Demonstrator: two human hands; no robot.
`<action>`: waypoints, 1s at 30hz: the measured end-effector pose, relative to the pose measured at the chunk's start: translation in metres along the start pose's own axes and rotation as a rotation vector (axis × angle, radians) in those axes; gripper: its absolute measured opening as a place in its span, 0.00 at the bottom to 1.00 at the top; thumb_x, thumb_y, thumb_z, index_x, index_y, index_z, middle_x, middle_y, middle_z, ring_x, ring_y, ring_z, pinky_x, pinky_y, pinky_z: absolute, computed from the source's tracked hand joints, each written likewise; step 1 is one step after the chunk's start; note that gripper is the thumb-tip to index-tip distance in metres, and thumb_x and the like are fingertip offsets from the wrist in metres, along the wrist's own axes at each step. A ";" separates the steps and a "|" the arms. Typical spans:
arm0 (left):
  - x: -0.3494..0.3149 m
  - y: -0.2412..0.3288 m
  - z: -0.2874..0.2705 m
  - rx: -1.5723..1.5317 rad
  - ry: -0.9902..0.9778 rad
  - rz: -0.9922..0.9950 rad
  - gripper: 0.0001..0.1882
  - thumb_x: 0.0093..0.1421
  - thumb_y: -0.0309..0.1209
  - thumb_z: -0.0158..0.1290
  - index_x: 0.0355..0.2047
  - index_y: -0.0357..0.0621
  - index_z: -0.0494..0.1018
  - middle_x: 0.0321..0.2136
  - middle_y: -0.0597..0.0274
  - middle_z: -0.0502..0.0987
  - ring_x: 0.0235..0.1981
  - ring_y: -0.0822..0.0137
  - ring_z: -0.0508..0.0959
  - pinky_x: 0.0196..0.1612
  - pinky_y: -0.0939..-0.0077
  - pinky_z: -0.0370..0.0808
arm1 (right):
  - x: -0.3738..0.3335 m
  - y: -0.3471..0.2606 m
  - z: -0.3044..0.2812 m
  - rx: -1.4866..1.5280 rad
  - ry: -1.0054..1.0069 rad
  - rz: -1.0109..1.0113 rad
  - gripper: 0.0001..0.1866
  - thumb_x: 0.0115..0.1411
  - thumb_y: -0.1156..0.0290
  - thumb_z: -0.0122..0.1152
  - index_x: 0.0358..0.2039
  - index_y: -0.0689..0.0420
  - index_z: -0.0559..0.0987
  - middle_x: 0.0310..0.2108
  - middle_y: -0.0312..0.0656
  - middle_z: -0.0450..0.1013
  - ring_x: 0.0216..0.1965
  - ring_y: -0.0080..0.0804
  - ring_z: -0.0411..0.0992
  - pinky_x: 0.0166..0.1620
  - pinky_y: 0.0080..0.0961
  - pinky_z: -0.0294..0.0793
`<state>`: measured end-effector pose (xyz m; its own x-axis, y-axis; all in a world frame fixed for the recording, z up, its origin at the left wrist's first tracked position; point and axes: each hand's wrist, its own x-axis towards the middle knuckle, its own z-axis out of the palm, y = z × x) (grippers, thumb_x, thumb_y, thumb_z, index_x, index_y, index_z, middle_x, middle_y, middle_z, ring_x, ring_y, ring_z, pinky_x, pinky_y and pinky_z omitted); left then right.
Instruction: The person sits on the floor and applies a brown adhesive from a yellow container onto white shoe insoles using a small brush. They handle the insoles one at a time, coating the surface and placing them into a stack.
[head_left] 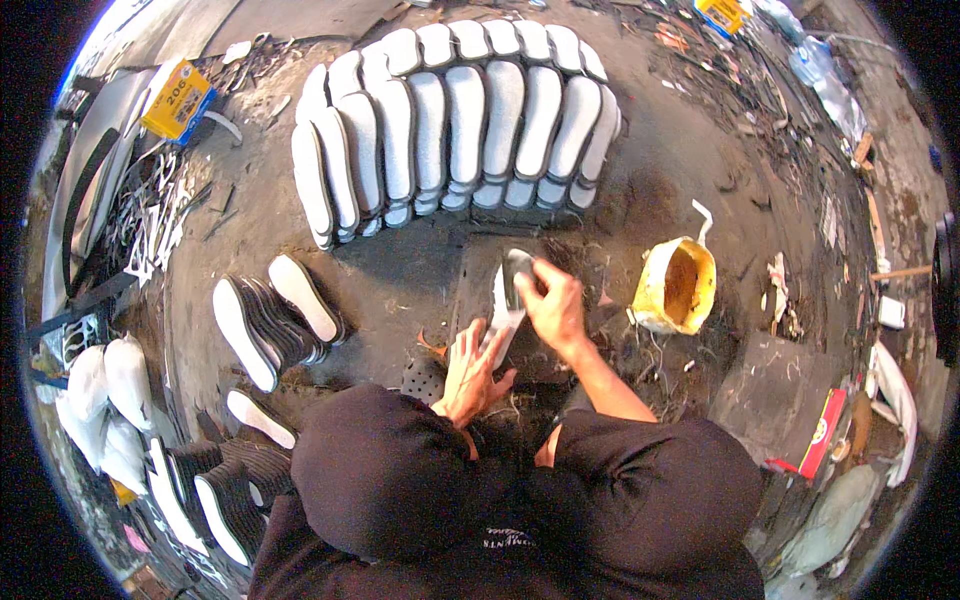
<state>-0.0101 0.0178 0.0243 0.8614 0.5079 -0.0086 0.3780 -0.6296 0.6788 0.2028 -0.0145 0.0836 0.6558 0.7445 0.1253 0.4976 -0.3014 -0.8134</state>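
A white shoe sole (503,325) lies lengthwise on the floor in front of my knees. My left hand (470,375) rests on its near end, fingers stretched out along it and thumb apart. At the far end my right hand (552,305) is closed, thumb and fingers pinched at the sole's edge beside a small dark grey piece (517,268). Blur and the fingers hide what that piece is. Beyond my hands, many white soles (465,125) stand leaning in curved, overlapping rows. To the right sits a yellow, open-topped container (650,290), its inside stained brown.
Stacks of dark-edged white soles (245,330) stand at left, with more soles (222,515) by my left knee. White bags (110,400) lie at far left. A yellow and blue box (178,105) sits among scraps. At right are a red box (822,432) and floor debris.
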 end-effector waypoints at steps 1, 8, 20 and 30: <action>-0.004 -0.003 0.000 -0.002 -0.076 -0.033 0.50 0.56 0.37 0.73 0.77 0.50 0.65 0.68 0.33 0.63 0.64 0.31 0.67 0.67 0.41 0.70 | -0.007 0.021 0.009 -0.160 -0.166 0.169 0.20 0.69 0.64 0.70 0.56 0.62 0.87 0.46 0.64 0.84 0.48 0.63 0.85 0.52 0.47 0.85; -0.021 -0.013 0.008 -0.128 -0.088 -0.072 0.45 0.62 0.29 0.68 0.79 0.54 0.64 0.69 0.30 0.62 0.69 0.28 0.67 0.73 0.41 0.68 | 0.071 0.067 0.011 -0.333 -0.167 -0.079 0.15 0.66 0.71 0.64 0.52 0.48 0.88 0.47 0.49 0.87 0.50 0.56 0.83 0.56 0.51 0.81; -0.021 -0.019 0.005 -0.188 -0.068 -0.069 0.45 0.60 0.27 0.68 0.78 0.53 0.66 0.68 0.34 0.64 0.68 0.31 0.68 0.72 0.45 0.69 | 0.059 0.083 -0.025 -0.313 -0.366 -0.379 0.22 0.62 0.80 0.56 0.53 0.50 0.87 0.47 0.48 0.85 0.48 0.55 0.80 0.56 0.50 0.81; 0.019 -0.009 0.010 -0.258 -0.052 -0.033 0.43 0.61 0.30 0.69 0.76 0.50 0.68 0.70 0.34 0.64 0.70 0.32 0.68 0.73 0.46 0.69 | 0.085 0.099 -0.029 -0.293 -0.253 -0.394 0.22 0.65 0.80 0.57 0.56 0.50 0.86 0.47 0.51 0.83 0.50 0.55 0.79 0.58 0.51 0.80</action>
<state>0.0062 0.0273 0.0103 0.8688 0.4904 -0.0676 0.3133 -0.4388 0.8422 0.3240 0.0015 0.0296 0.2488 0.9437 0.2180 0.8387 -0.0973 -0.5359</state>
